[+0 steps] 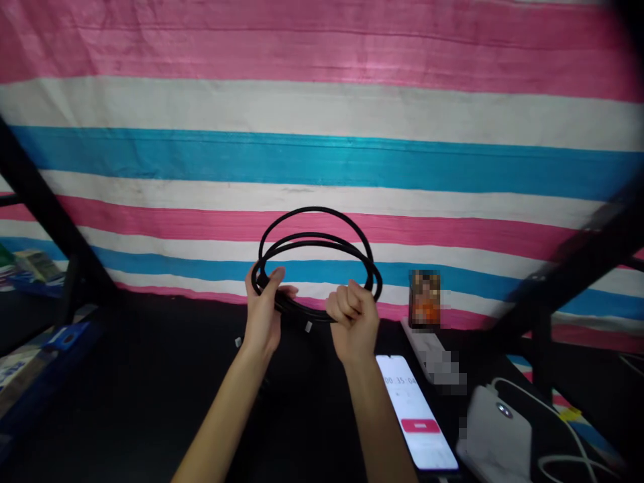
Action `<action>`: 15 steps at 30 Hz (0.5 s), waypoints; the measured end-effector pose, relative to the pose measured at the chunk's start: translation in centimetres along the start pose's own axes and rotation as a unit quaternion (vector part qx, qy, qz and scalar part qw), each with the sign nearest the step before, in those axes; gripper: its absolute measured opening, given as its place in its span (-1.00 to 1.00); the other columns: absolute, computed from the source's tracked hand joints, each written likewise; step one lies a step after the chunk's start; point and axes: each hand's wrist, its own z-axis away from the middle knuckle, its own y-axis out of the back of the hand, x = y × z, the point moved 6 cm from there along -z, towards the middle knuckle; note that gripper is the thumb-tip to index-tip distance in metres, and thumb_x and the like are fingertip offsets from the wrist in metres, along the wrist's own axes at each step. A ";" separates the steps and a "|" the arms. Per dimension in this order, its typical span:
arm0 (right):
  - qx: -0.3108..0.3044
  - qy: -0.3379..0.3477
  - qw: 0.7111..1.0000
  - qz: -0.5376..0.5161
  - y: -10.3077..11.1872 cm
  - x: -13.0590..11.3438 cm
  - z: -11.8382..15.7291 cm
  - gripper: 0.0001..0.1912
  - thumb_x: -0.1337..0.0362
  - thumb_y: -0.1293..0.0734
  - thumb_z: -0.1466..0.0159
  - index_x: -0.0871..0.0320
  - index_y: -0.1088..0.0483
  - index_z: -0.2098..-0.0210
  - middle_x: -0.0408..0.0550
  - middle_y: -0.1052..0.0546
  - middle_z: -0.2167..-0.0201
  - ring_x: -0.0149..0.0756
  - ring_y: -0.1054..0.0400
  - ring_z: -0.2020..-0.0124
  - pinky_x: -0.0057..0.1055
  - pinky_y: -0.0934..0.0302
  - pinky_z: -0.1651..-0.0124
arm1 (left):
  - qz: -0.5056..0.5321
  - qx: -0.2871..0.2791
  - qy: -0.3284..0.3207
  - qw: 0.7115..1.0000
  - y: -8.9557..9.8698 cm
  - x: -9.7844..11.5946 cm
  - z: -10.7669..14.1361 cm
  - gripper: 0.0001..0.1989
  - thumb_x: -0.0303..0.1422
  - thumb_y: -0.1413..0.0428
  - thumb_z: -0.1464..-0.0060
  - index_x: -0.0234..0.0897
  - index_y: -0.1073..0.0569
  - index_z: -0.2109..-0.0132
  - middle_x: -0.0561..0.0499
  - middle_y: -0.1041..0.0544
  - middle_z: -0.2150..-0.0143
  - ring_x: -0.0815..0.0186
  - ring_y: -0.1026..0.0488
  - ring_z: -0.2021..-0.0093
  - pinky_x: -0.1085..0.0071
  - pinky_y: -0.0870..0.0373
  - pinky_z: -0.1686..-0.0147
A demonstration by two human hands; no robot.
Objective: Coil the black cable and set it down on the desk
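Note:
A black cable (316,243) is wound into several loose loops, held up above the dark tabletop. On its left side my left hand (263,314) is closed round the loops, thumb on the near side. My right hand (355,320) is curled into a fist on the lower right part of the coil. One loop stands higher than the others at the top. A small pale end or tag (308,327) hangs just below the coil, between the hands. Another small pale piece (238,342) shows left of my left wrist; I cannot tell whether both are plugs.
A lit phone (420,416) showing a timer lies right of my right forearm. Beyond it stand a small picture box (425,298) and a pale strip (427,352), partly blurred. A white device (498,433) with a white cord sits at right. Blue packages (63,339) lie at left.

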 end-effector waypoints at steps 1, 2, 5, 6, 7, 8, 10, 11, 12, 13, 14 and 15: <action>0.010 -0.020 0.999 0.037 0.2 0.6 -0.3 -0.51 0.23 -0.28 -0.12 0.14 0.10 0.75 -0.35 0.07 0.80 -0.60 0.14 0.79 -0.54 0.11 0.69 | 0.004 0.003 -0.003 1.000 0.3 0.2 -0.3 -0.53 -0.31 -0.21 0.18 -0.16 -0.21 0.10 0.15 -0.35 0.41 0.54 -0.26 0.66 0.58 -0.19 0.62; 0.019 -0.037 0.996 0.083 0.5 1.1 -0.5 -0.56 0.21 -0.30 -0.11 0.14 0.02 0.73 -0.35 0.01 0.79 -0.58 0.03 0.78 -0.55 0.03 0.66 | -0.003 0.000 -0.010 1.000 0.7 0.5 -0.6 -0.58 -0.31 -0.19 0.15 -0.18 -0.22 0.12 0.18 -0.32 0.49 0.57 -0.16 0.72 0.59 -0.08 0.70; 0.057 -0.032 0.965 0.253 1.8 1.4 -1.0 -0.77 0.13 -0.35 -0.06 0.15 -0.28 0.44 -0.33 -0.21 0.72 -0.47 -0.23 0.73 -0.50 -0.16 0.61 | -0.106 -0.018 -0.064 0.992 2.3 1.9 -2.0 -0.65 -0.30 -0.11 0.08 -0.19 -0.25 0.11 0.26 -0.18 0.66 0.57 0.04 0.78 0.59 0.09 0.77; 0.068 -0.019 0.948 0.310 2.2 1.3 -1.0 -0.69 0.12 -0.36 -0.05 0.13 -0.30 0.27 -0.31 -0.29 0.66 -0.46 -0.25 0.74 -0.48 -0.18 0.62 | -0.170 -0.018 -0.091 0.981 2.9 2.4 -2.4 -0.64 -0.30 -0.09 0.05 -0.17 -0.24 0.07 0.26 -0.17 0.68 0.55 0.02 0.77 0.60 0.07 0.76; 0.069 -0.011 0.929 0.364 2.6 1.3 -1.1 -0.57 0.11 -0.36 -0.05 0.10 -0.25 0.12 -0.29 -0.35 0.59 -0.46 -0.25 0.75 -0.48 -0.19 0.63 | -0.254 -0.018 -0.104 0.961 3.5 2.7 -2.8 -0.63 -0.30 -0.06 0.02 -0.16 -0.22 0.03 0.25 -0.20 0.67 0.54 -0.03 0.76 0.61 0.03 0.73; 0.054 -0.015 0.908 0.415 2.8 1.6 -1.0 -0.48 0.10 -0.34 -0.07 0.05 -0.18 0.00 -0.27 -0.39 0.53 -0.47 -0.25 0.77 -0.48 -0.19 0.65 | -0.344 -0.022 -0.098 0.934 4.0 2.7 -3.3 -0.63 -0.30 -0.01 -0.02 -0.15 -0.19 -0.01 0.23 -0.23 0.66 0.52 -0.09 0.74 0.61 -0.02 0.71; -0.022 -0.065 0.859 0.507 3.1 3.2 -0.8 -0.49 0.08 -0.27 -0.15 0.03 -0.13 -0.06 -0.24 -0.41 0.51 -0.48 -0.24 0.78 -0.49 -0.17 0.66 | -0.497 -0.048 -0.030 0.866 5.3 1.6 -3.9 -0.65 -0.30 0.07 -0.08 -0.20 -0.17 -0.03 0.20 -0.27 0.64 0.50 -0.16 0.71 0.60 -0.10 0.67; -0.076 -0.106 0.828 0.545 3.3 4.4 -0.5 -0.56 0.08 -0.23 -0.18 0.06 -0.19 -0.02 -0.23 -0.41 0.56 -0.47 -0.24 0.78 -0.50 -0.15 0.67 | -0.548 -0.070 0.024 0.833 6.1 0.7 -4.1 -0.66 -0.29 0.09 -0.09 -0.23 -0.18 -0.02 0.18 -0.27 0.65 0.48 -0.18 0.73 0.58 -0.11 0.67; -0.131 -0.150 0.793 0.576 3.6 5.7 -0.2 -0.65 0.09 -0.19 -0.21 0.10 -0.26 0.06 -0.23 -0.39 0.62 -0.46 -0.24 0.77 -0.52 -0.12 0.67 | -0.581 -0.095 0.080 0.805 6.9 -0.4 -4.2 -0.68 -0.27 0.08 -0.08 -0.27 -0.21 0.01 0.18 -0.27 0.68 0.45 -0.19 0.75 0.55 -0.13 0.69; -0.183 -0.194 0.755 0.599 3.9 7.0 0.3 -0.71 0.11 -0.17 -0.23 0.14 -0.32 0.16 -0.22 -0.37 0.67 -0.45 -0.25 0.76 -0.53 -0.10 0.67 | -0.599 -0.120 0.130 0.781 7.6 -1.4 -4.2 -0.70 -0.26 0.04 -0.07 -0.29 -0.25 0.06 0.17 -0.26 0.70 0.42 -0.20 0.77 0.52 -0.14 0.70; -0.222 -0.230 0.718 0.619 4.3 8.1 0.7 -0.74 0.13 -0.16 -0.24 0.15 -0.36 0.25 -0.20 -0.36 0.69 -0.44 -0.25 0.74 -0.54 -0.09 0.66 | -0.609 -0.141 0.171 0.762 8.2 -2.4 -4.2 -0.72 -0.27 0.00 -0.04 -0.31 -0.28 0.10 0.17 -0.25 0.73 0.39 -0.20 0.79 0.50 -0.15 0.71; -0.246 -0.253 0.686 0.637 4.7 9.0 0.9 -0.76 0.16 -0.15 -0.24 0.16 -0.37 0.30 -0.18 -0.38 0.69 -0.44 -0.26 0.72 -0.54 -0.08 0.64 | -0.619 -0.159 0.207 0.740 8.8 -3.4 -4.2 -0.72 -0.30 -0.04 -0.02 -0.32 -0.30 0.12 0.16 -0.25 0.73 0.36 -0.22 0.79 0.47 -0.18 0.71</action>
